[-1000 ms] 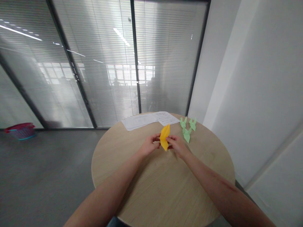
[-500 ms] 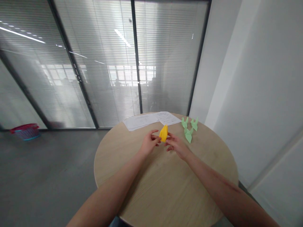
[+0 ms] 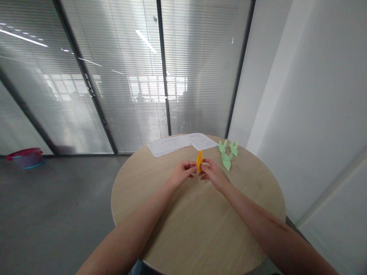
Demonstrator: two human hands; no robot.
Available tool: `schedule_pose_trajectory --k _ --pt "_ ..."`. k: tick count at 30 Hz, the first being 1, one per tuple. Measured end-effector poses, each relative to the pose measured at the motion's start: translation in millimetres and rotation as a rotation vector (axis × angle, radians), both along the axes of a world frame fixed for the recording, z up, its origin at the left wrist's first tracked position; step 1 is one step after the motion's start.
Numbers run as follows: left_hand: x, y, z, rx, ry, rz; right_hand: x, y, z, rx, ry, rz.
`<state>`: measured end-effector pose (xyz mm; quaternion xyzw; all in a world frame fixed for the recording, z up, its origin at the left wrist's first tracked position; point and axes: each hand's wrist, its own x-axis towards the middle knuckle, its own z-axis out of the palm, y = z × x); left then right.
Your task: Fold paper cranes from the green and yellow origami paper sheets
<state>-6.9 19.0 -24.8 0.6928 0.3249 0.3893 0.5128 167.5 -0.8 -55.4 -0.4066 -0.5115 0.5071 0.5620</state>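
A folded piece of yellow origami paper (image 3: pixel 199 160) stands upright between my two hands, a little above the table, its narrow edge toward me. My left hand (image 3: pixel 182 172) pinches its left side with thumb and fingers. On the other side, my right hand (image 3: pixel 212 173) grips it with the thumb in front and the fingers partly hidden behind. To the right of my right hand sit three light green origami cranes; the nearest green crane (image 3: pixel 226 162) has its point toward me.
White sheets of paper (image 3: pixel 168 146) lie at the far edge of the round wooden table (image 3: pixel 200 229), one of them printed. A glass partition with blinds (image 3: pixel 137 114) rises behind it. A white wall (image 3: pixel 315 114) stands on the right. On the floor at left is a red and blue basket (image 3: pixel 27 158).
The yellow paper has turned from its broad face to its narrow edge. Fingers of both hands have closed in on it. The view has shifted slightly.
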Motion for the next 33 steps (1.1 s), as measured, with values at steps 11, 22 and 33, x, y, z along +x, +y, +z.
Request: schedule_pose_trajectory --k 11,22,33 --pt "1.3 -1.3 -1.8 0.095 0.063 0.065 -1.5 -6.4 7.5 0.06 -0.067 0.061" --pt "-2.5 -10.6 5.6 0.552 0.219 0.245 -3.8 -4.5 3.3 0.12 -0.066 0.116" --pt "-4.3 -10.1 8.2 0.7 0.271 0.206 -1.1 -1.4 0.0 0.098 -0.103 0.067"
